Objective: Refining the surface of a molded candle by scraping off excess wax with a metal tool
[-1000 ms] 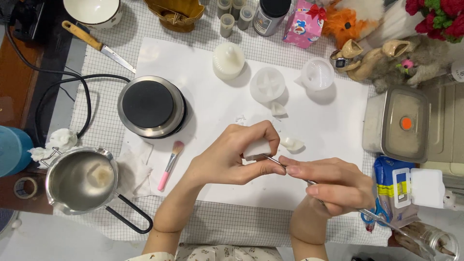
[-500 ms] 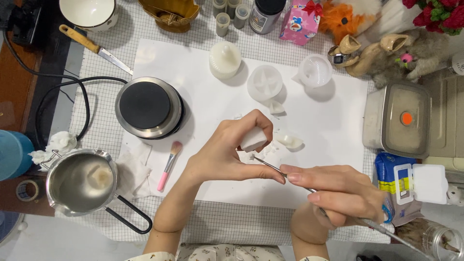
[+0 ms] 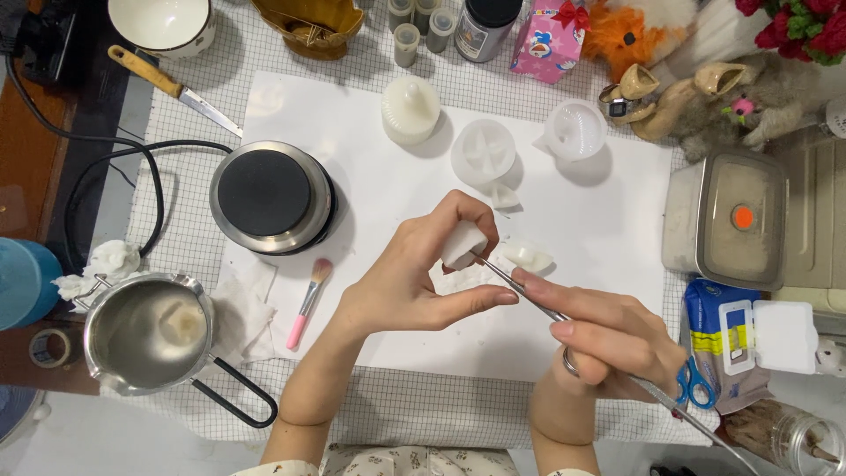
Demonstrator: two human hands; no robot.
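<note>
Head view, left hand (image 3: 410,278) pinching wax piece (image 3: 462,244), metal pick (image 3: 520,288) touching it

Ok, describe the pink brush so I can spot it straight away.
Find the round black-topped hot plate on the white sheet. Just below its right edge lies the brush, left of the left hand. It alone has a pink handle and soft bristles.

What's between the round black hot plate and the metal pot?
In the head view, a pink brush and crumpled white tissue lie between the hot plate and the pot.
</note>
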